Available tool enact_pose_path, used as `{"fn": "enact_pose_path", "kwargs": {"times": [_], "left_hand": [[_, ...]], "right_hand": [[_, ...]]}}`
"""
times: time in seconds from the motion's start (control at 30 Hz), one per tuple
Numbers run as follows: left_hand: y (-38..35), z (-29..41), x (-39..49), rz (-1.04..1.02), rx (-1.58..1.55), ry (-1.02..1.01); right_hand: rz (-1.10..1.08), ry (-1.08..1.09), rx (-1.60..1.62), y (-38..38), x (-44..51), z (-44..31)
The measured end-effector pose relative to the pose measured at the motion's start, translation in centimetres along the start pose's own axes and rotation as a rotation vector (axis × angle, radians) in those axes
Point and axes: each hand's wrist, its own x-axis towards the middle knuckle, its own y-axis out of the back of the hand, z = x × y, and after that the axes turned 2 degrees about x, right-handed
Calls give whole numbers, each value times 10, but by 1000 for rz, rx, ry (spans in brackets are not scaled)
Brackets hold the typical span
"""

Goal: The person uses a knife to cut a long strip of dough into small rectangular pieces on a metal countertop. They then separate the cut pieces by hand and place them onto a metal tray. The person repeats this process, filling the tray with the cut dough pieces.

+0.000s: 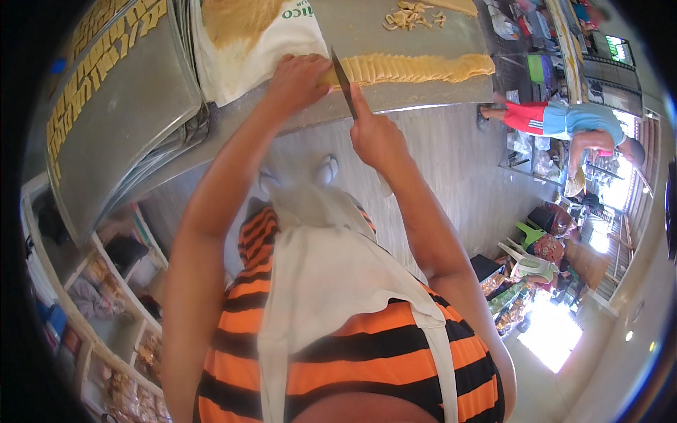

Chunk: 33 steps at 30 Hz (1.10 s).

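My right hand [378, 138] grips a knife [345, 84], its index finger stretched along the dark blade. The blade crosses a long roll of yellow-brown dough at the edge of the metal worktable [423, 98]. Right of the blade, the sliced dough [407, 70] lies as a row of thin, overlapping slices. On the left, my left hand [301, 79] holds the uncut end of the dough roll [329, 79], fingers close to the blade. Under that hand lies a white printed flour sack [254, 69] with brown crumbs or powder [238, 21] spread on it.
Stacked metal baking trays [143, 106] stand at the left; the top one bears rows of cut dough pieces [100, 79]. Dough scraps [410, 16] lie at the table's far side. Shelves [121, 296] with bagged goods are lower left. Another person [582, 119] stands at the right.
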Motion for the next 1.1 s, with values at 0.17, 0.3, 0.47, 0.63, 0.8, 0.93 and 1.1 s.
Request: {"fn": "enact_pose_path", "kwargs": {"times": [0.17,0.3,0.47,0.63,0.8,0.93,1.1], "left_hand": [[-7,-3,3,32,44,-39],[-9,-4,5,95,72,-54],[-7,-5,3,16,26,-26],[-5,-7,-2,136,-23,-51],[-1,-8,-11,100,-59,14],[4,-2,-13,-1,11,99],[10,4,-7,1,44,117]], "right_hand": [[21,7,-4,-11,20,-5],[49,20,14,-22,35,-4],[-81,-61,20,-20,-16,7],[-144,-64,10,4,-52,11],[26,31,39,0,-24,2],[66,68,43,-12,-3,-3],[-3,10,10,-8,-5,-7]]}}
